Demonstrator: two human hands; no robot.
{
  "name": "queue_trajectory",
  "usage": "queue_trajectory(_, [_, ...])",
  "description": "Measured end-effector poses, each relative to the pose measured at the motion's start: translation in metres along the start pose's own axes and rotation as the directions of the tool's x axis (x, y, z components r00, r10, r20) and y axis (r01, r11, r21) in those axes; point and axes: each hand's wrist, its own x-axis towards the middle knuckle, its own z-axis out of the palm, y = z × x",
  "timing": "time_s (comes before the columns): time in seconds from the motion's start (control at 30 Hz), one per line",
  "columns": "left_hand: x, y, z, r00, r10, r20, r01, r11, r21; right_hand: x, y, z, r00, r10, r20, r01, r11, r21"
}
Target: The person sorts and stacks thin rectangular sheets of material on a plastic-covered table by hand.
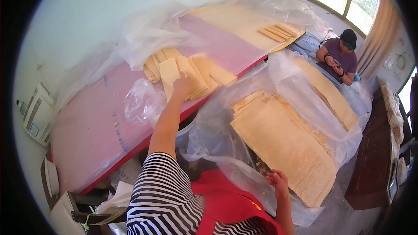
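Note:
On the long pink-covered table, a loose pile of thin yellow rectangular sheets (pixel 198 72) lies fanned out and overlapping. My left hand (pixel 184 86) reaches over this pile, its fingers closed at the right edge of a narrow yellow sheet (pixel 169 77); the grip is partly hidden. Lower right, my right hand (pixel 278 182) hovers by the near edge of a thick stack of large yellow sheets (pixel 283 141). Its fingers are loosely bent and apart, with nothing seen in them. The large stack has ragged, crumbly edges and rests on clear plastic film.
Crumpled clear plastic (pixel 143 100) lies beside the small pile. Yellow strips (pixel 277 32) sit at the table's far end. Another long yellow stack (pixel 328 91) lies under film (pixel 289 72). A person (pixel 342 54) sits at the far right holding a phone. A dark cabinet (pixel 370 161) stands at right.

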Motion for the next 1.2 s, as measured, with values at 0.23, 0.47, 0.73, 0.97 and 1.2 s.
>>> queue_trajectory(0.23, [-0.021,-0.011,-0.01,0.946,-0.041,-0.321,0.065,0.996,0.066,-0.012,0.011,-0.017,0.997,0.04,-0.063,-0.038,0.999,0.038])
queue_trajectory(0.47, [0.021,-0.087,0.059,0.884,-0.343,-0.317,0.142,0.843,-0.518,0.001,0.006,-0.007,0.999,0.031,-0.026,-0.03,0.999,0.012])
queue_trajectory(0.73, [-0.015,-0.052,0.035,0.882,-0.397,-0.254,0.166,0.767,-0.62,0.004,0.013,-0.013,1.0,-0.009,-0.021,0.01,1.0,0.024])
queue_trajectory(0.97, [-0.07,-0.045,0.036,0.945,-0.306,-0.12,0.152,0.73,-0.666,0.011,0.037,-0.027,0.998,-0.009,-0.061,0.009,1.0,0.002])
queue_trajectory(1.2, [0.0,-0.189,0.136,0.886,-0.327,-0.327,0.048,0.769,-0.638,0.027,0.037,-0.025,0.995,-0.073,0.063,0.074,0.997,-0.008])
